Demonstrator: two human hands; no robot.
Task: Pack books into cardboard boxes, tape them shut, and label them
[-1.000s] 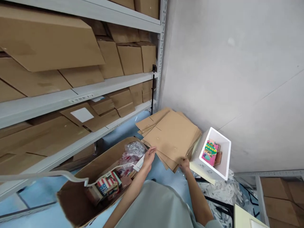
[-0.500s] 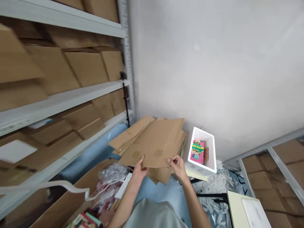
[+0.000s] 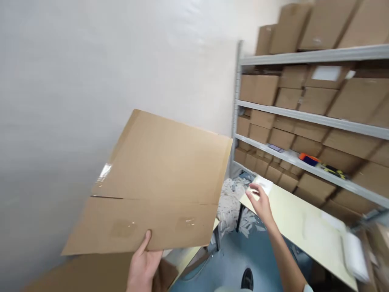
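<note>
- Head view: your left hand [image 3: 144, 265] grips the cardboard sheet [image 3: 170, 162] at its lower edge, thumb on the near face.
- The sheet, on the stack half a second ago, now stands tilted before the wall [image 3: 182, 52].
- Your right hand [image 3: 261, 206] has let go; it hovers by the desk [image 3: 298, 215], thumb and fingers parted, holding nothing.
- Your view has swung right, towards the shelf rack [image 3: 310, 117].

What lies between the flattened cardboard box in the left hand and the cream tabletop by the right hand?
In the head view, heaped white strips and some blue floor show between the flattened cardboard box and the cream tabletop.
</note>
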